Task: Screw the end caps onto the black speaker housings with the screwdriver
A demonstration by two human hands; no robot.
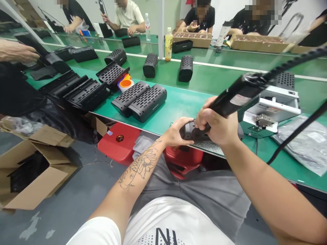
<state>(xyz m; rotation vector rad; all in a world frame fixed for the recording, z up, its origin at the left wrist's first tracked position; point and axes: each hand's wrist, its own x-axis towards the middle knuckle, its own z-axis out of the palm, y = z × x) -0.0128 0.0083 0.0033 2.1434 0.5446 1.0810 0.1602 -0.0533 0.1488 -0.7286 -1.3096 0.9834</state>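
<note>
My right hand (pixel 221 126) is wrapped round a black electric screwdriver (pixel 231 95), tilted, with a coiled cable leaving its top end. The screwdriver's tip is hidden behind my fingers, over a black housing (pixel 189 132) at the table's front edge. My left hand (pixel 176 132) grips the near end of that housing between thumb and fingers. To the left, two black slotted speaker housings (pixel 150 102) lie side by side on the green table. Right of my right hand stands a white and green bench device (pixel 270 110), which looks like a screw feeder.
Open housing halves (pixel 87 92) and a tape roll (pixel 126 83) lie to the left, near a co-worker's hand (pixel 19 51). More housings (pixel 186 68) stand on the green belt behind. A plastic bag (pixel 306 143) lies right. Red stools (pixel 119 141) and a cardboard box (pixel 38 183) are below.
</note>
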